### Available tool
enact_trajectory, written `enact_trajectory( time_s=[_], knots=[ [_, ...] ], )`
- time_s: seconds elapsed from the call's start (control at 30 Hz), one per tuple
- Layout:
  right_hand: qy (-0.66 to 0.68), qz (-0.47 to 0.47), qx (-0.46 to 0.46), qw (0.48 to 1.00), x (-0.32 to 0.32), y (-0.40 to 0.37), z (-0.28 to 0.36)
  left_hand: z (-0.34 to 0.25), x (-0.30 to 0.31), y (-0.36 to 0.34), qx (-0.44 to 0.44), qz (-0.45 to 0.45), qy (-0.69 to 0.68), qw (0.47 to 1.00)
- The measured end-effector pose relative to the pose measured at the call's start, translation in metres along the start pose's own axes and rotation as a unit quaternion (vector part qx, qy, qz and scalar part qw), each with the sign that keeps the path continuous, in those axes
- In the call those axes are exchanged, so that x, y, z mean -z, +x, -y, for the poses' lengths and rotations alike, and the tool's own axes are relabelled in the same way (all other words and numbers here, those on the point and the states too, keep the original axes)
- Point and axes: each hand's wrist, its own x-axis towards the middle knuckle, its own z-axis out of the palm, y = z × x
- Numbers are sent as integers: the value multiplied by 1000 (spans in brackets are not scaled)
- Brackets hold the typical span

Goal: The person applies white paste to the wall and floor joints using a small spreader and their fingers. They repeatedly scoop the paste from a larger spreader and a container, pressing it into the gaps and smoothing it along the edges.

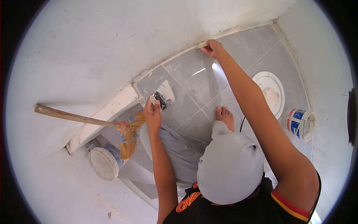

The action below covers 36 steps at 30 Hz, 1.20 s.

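My left hand (153,114) grips a broad putty knife (167,89) by its dark handle end, its pale blade smeared with white filler and pointing up and away. My right hand (212,49) reaches out to the base of the far wall. Between its fingers is a small pale, yellowish piece (202,45), pressed at the joint where wall meets floor; its exact kind cannot be made out. Below that hand lie the grey floor tiles (192,78) with light joints and some whitish smears. My bare foot (225,117) rests on the tiles.
A straw broom (128,136) leans at the left, its wooden handle toward the wall. Beside it lies a tilted bucket (103,164). At the right are a round white lid (276,87) and a small labelled tub (300,124). A raised ledge (108,114) runs along the left wall.
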Motion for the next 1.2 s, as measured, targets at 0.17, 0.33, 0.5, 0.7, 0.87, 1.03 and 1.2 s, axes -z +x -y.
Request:
enact_trajectory(
  time_s=[0.17,0.33,0.5,0.7,0.87,1.03,1.2],
  knots=[
    [-29,-14,-36,999,-24,25,25,5,4,3,8,-14,-7,1000],
    [-86,-7,139,987,4,-49,23,6,11,3,13,-24,28,999],
    [-418,-229,357,803,49,-15,-18,9,9,8,33,-31,-59,997],
    [-405,-218,409,788,25,-5,-46,6,11,3,36,-58,-80,994],
    [-430,-229,466,739,-12,-17,-73,15,16,5,69,-76,-170,980],
    [-422,-202,479,743,-57,-44,-107,17,15,14,108,-143,-328,927],
    [-389,-141,487,769,-74,-68,-134,22,17,16,126,-172,-342,915]
  ],
)
